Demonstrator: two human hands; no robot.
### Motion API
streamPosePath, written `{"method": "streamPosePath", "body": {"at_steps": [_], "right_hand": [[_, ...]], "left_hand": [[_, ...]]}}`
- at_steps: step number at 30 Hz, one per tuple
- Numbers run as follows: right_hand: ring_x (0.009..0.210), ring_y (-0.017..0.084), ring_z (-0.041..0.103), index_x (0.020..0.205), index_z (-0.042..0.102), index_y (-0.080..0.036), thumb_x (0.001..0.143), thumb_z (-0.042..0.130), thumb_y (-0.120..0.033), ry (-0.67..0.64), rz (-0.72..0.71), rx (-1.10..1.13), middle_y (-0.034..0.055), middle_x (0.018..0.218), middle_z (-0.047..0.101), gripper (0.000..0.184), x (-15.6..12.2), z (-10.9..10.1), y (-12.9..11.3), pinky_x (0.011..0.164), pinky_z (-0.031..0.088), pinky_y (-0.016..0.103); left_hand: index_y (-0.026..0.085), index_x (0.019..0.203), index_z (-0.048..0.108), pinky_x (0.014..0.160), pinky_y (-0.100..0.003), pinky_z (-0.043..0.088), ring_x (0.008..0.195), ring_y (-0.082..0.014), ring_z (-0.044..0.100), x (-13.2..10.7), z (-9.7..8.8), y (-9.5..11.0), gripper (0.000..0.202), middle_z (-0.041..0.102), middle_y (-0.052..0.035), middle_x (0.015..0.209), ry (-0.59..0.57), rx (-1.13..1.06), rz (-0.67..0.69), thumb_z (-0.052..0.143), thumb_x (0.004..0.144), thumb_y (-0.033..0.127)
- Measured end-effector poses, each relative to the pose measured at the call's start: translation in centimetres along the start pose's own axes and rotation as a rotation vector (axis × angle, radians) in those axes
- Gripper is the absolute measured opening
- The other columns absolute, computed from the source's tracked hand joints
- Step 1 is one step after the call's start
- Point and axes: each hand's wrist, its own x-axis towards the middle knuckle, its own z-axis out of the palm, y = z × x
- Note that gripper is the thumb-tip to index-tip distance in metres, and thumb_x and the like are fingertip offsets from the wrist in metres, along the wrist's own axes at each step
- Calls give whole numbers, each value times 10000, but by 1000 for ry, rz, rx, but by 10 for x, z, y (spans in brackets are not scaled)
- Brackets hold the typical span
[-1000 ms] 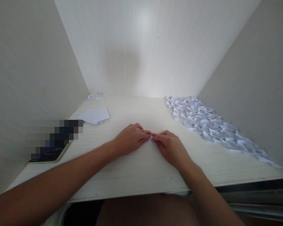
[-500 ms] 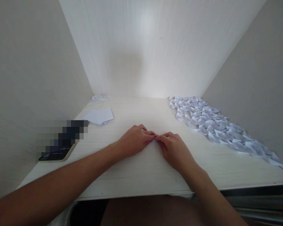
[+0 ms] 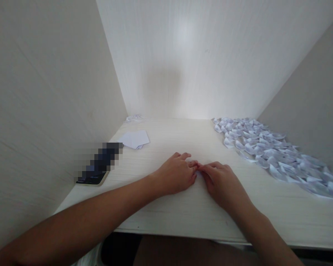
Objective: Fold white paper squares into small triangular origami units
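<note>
My left hand rests low over the middle of the table, its thumb and finger pinched together while another finger sticks out forward. Against its fingertips, my right hand is closed in a pinch too. Between the two hands only a pale sliver of a small piece of paper shows; the fingers hide the rest, so its shape cannot be made out. Off to the right lies a broad heap of small folded white paper boats, apart from my right hand.
White table has walls on the left, back and right. Flat white paper sheets lie at the left, with thin paper scraps in the back left corner. A phone, partly blurred out, lies by the left wall.
The view has turned left, so everything sits farther right. My left hand's fingers have shifted, one now lifting forward; both hands stay pinched together at the fingertips.
</note>
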Motion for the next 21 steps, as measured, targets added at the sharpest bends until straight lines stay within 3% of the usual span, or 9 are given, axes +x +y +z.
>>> {"method": "streamPosePath", "body": {"at_steps": [6, 13, 21], "right_hand": [[937, 261, 703, 1072, 756, -208, 916, 535, -103, -14, -9, -47, 91, 998, 782, 290, 0, 2, 0, 850, 461, 411], [953, 274, 710, 1122, 713, -151, 919, 515, -101, -40, -70, -189, 133, 1004, 779, 288, -2, -2, -11, 848, 434, 414], [1140, 291, 677, 1291, 627, -127, 987, 438, -144, 67, -221, -253, 157, 1203, 743, 359, -22, -2, -4, 1040, 354, 505]], "left_hand": [[140, 1227, 673, 1003, -462, 466, 1199, -271, 604, 2, 8, -1, 384, 677, -113, 1342, 8, 10, 37, 366, 1066, 305], [89, 1283, 643, 1153, -545, 335, 1288, -280, 557, -2, 5, 2, 389, 651, -142, 1379, -3, 55, 88, 374, 1047, 243], [37, 1312, 627, 1158, -579, 334, 1309, -306, 554, 0, -3, 8, 418, 620, -192, 1407, -75, 71, 85, 400, 1012, 220]]}}
